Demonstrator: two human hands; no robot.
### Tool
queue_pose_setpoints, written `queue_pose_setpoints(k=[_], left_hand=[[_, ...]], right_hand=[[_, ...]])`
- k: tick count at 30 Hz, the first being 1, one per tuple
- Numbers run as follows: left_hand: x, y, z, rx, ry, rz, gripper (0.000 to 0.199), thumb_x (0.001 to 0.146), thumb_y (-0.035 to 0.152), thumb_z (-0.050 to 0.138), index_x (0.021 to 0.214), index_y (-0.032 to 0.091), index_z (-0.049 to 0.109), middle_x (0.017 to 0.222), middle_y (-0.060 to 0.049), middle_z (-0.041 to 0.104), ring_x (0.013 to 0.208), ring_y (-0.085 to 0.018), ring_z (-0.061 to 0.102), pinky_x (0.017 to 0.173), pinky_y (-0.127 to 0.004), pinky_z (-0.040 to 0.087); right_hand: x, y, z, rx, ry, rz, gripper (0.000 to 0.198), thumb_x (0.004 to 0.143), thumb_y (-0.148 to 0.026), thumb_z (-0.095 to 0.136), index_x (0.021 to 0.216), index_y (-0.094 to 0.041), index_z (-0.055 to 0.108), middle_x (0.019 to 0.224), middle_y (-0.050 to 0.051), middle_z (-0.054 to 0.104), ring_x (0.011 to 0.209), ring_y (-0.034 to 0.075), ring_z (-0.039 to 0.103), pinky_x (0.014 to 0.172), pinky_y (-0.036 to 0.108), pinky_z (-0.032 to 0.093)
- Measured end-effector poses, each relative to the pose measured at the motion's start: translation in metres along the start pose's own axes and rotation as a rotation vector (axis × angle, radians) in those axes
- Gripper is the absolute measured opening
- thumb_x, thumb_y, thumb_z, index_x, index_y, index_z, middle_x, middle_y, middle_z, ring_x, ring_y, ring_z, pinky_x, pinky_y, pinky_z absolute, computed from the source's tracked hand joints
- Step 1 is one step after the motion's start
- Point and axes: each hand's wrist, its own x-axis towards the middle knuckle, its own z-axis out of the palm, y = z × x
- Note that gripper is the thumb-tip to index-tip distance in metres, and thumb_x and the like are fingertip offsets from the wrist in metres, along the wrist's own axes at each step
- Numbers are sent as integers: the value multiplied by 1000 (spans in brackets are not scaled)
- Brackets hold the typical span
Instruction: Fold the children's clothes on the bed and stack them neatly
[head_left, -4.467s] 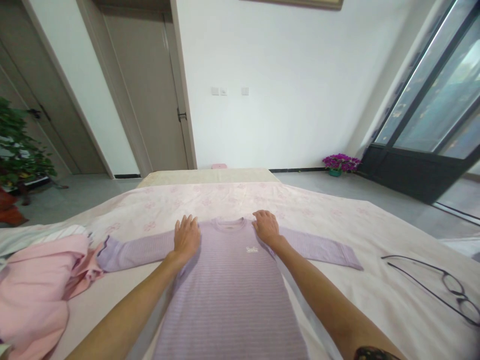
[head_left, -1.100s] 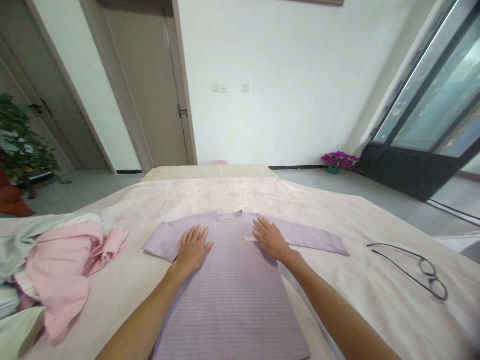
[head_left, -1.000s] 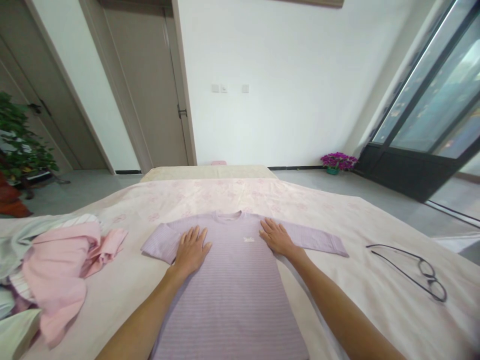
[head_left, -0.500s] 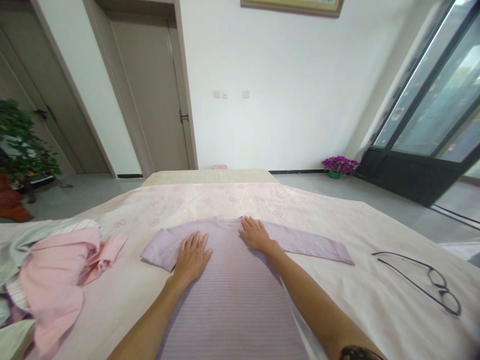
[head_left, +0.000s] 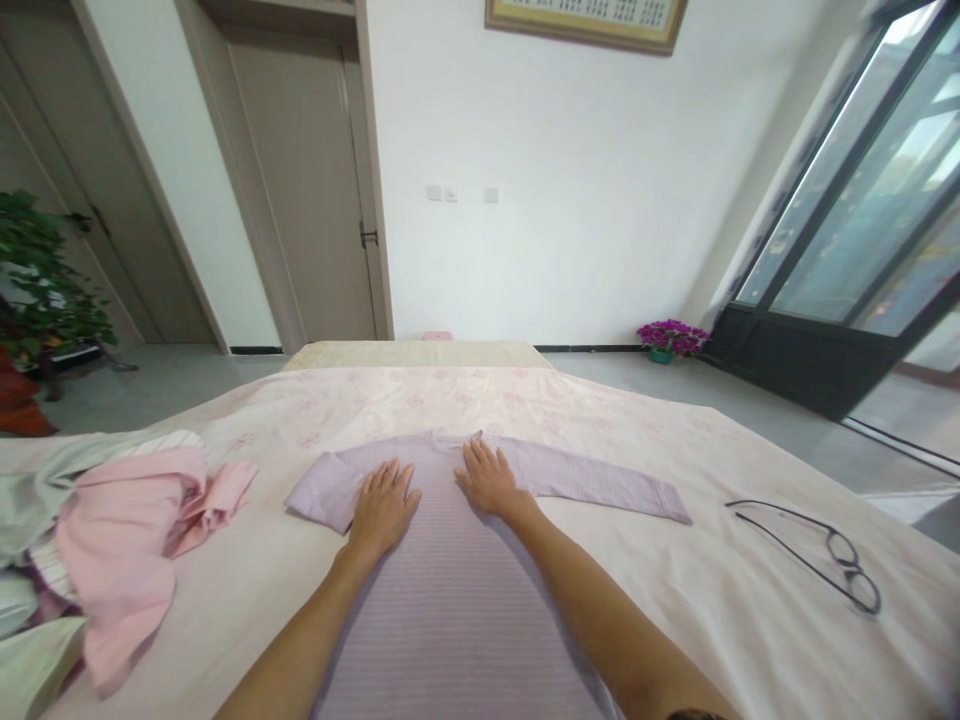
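Observation:
A light purple striped long-sleeved top (head_left: 457, 600) lies spread on a pale floral cloth, its neckline pointing away from me. Flat on its upper left side rests my left hand (head_left: 385, 507), fingers extended, beside the left sleeve, which looks folded back. My right hand (head_left: 486, 478) lies palm down near the neckline, fingers slightly spread. The right sleeve stretches out to the right past my wrist. Neither hand grips the fabric. The lower end of the top runs out of view toward me.
On the left sits a heap of pink and pale clothes (head_left: 127, 560). Black-framed glasses (head_left: 844, 567) lie on the cloth (head_left: 660, 600) at the right. Beyond are a door (head_left: 300, 190), a purple potted flower (head_left: 673, 338) and a leafy plant (head_left: 49, 280).
My right hand has slid a little to the left across the top near the neckline. My left hand stays almost in place. The view has shifted slightly.

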Motion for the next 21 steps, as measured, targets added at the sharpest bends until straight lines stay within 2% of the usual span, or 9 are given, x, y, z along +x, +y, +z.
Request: queue_pose_setpoints(k=[5, 7, 11, 16, 19, 21], left_hand=[[-8, 1, -7, 29, 149, -156, 46, 92, 30, 48, 135, 15, 54, 145, -15, 49, 141, -30, 34, 116, -47, 21], [-16, -3, -14, 33, 203, -228, 47, 89, 26, 52, 135, 15, 54, 142, -15, 51, 136, -31, 38, 113, -47, 25], [-36, -20, -29, 38, 171, -328, 41, 86, 28, 55, 125, 18, 60, 121, -13, 61, 110, -30, 54, 94, -41, 40], [-49, -43, -39, 44, 120, -320, 25, 89, 28, 50, 107, 19, 65, 101, -10, 64, 96, -28, 57, 81, -36, 41], [-49, -49, -41, -82, 155, -371, 20, 93, 29, 46, 98, 20, 63, 100, -8, 66, 95, -24, 59, 75, -31, 40], [-48, -51, -41, -220, 163, -460, 22, 96, 31, 42, 97, 21, 61, 98, -6, 68, 91, -22, 61, 71, -28, 40]], right_hand=[[-15, -13, 12, 6, 31, -33, 69, 100, -54, 20, 155, -12, 25, 163, 12, 15, 150, 26, 10, 120, 49, 4], [-16, -12, 14, 8, 56, -30, 68, 100, -53, 22, 155, -13, 27, 162, 11, 16, 150, 26, 11, 120, 47, 4], [-15, -12, 15, 19, 96, -31, 65, 100, -52, 25, 153, -15, 31, 161, 12, 21, 149, 26, 15, 119, 46, 6], [-15, -15, 13, 28, 121, -11, 63, 100, -50, 31, 152, -15, 34, 160, 14, 26, 148, 27, 19, 118, 47, 8], [-19, -21, 8, 35, 136, 17, 57, 100, -45, 35, 148, -15, 40, 158, 15, 31, 146, 28, 23, 117, 47, 12], [-23, -31, 4, 62, 158, -1, 47, 100, -38, 37, 138, -17, 52, 151, 14, 43, 141, 26, 32, 115, 44, 18]])
